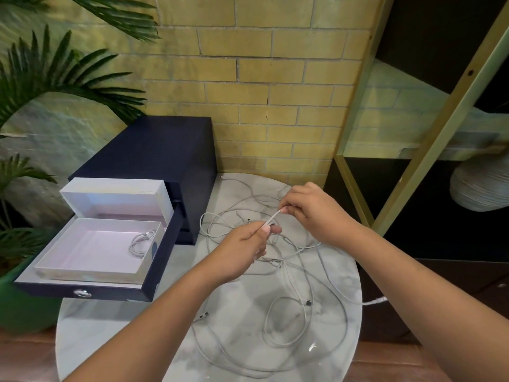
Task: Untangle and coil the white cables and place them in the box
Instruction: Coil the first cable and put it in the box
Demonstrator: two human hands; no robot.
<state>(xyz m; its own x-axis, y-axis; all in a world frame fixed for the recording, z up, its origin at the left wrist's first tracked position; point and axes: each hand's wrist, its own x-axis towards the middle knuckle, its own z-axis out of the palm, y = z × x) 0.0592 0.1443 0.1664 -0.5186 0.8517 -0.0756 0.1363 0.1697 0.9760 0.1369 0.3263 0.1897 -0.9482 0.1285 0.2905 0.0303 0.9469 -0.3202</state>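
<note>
The white cables [272, 262] are lying in a loose tangle across the round marble worktop [132, 340], their loops overlapping from its far edge to its near side. One taut stretch [273, 217] of cable is being held just above the tangle, its long axis slanting from lower left up and away to the right. The left grip [245, 249] is pinching the lower end between thumb and curled fingers, and the right grip [311, 213] is pinching the upper end at its fingertips. The two are sitting close together. Two dark-tipped plugs [308, 302] are resting flat on the worktop nearer the person, and one cable end [374, 300] is hanging over the right edge.

At the left, the box [91, 274], a white tray, is sitting in the pulled-out drawer [162, 271] of a dark blue cabinet [154, 150]. A coiled cable [141, 242] is lying inside it, against the right wall. A palm plant [55, 78] in a green pot [22, 304] is standing further left, a yellow brick wall [261, 78] is running behind, and a gold-framed shelf [440, 133] is standing at the right.
</note>
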